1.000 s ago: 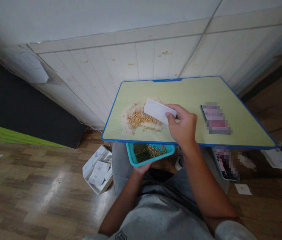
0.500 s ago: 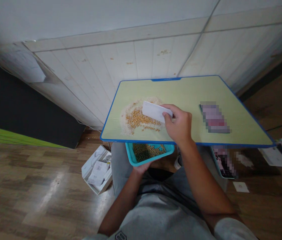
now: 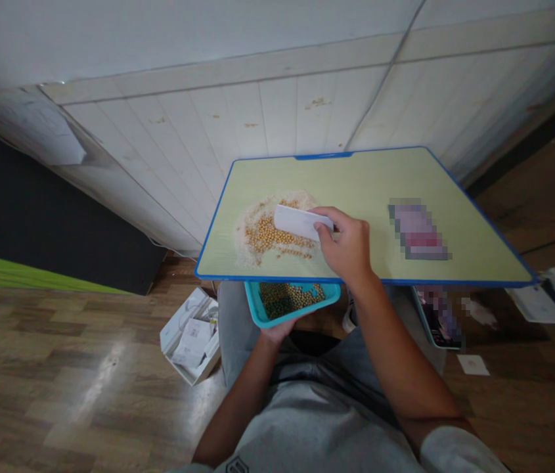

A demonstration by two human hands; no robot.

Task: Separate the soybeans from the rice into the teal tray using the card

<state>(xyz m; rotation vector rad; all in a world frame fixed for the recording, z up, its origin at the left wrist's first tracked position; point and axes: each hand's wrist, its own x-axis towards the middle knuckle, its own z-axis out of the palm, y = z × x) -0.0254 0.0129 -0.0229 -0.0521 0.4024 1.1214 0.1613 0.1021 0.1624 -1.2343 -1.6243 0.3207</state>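
My right hand pinches a white card and holds it edge-down against a pile of yellow beans mixed with white rice on the small blue-rimmed table. The pile lies at the table's near left part. Under the table's front edge my left hand holds up a teal tray that contains yellow and green beans. Most of that hand is hidden beneath the tray.
A phone with a blurred screen lies on the table's right half. On the wooden floor an open white box sits to the left of my legs, with papers at the right. A white panelled wall stands behind the table.
My right hand and the card have slid a little to the left, further over the bean pile. The tray stays under the table edge.
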